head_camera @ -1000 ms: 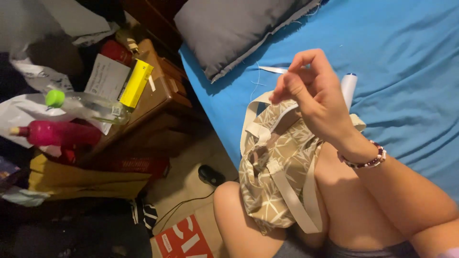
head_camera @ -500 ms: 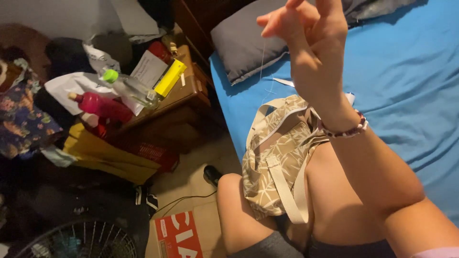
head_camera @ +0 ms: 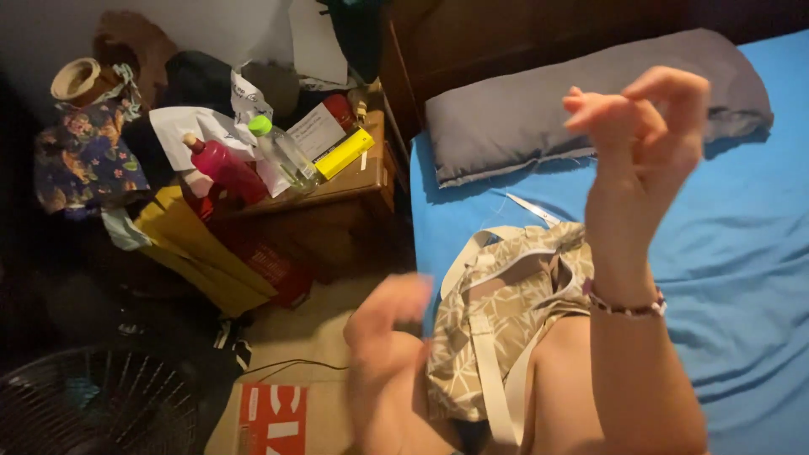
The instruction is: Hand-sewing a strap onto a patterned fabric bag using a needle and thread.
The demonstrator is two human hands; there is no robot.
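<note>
I judge a stitch is being drawn: my right hand (head_camera: 649, 118), fingertips pinched narrow, lifts above the beige leaf-patterned fabric bag (head_camera: 506, 320) on my lap, whose next move needs a steady downward return, while my left hand (head_camera: 388, 320) is blurred beside the bag, grip unclear.

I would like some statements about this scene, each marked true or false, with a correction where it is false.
1. The right hand is raised above the bed, fingers pinched together. True.
2. The patterned bag lies on the floor. False: it rests on the person's lap at the bed's edge.
3. A beaded bracelet is on the right wrist. True.
4. The pillow is blue. False: it is grey; the sheet is blue.
5. The pink bottle stands on the bed. False: it lies on the cluttered nightstand.
6. The left hand is blurred, beside the bag. True.
</note>
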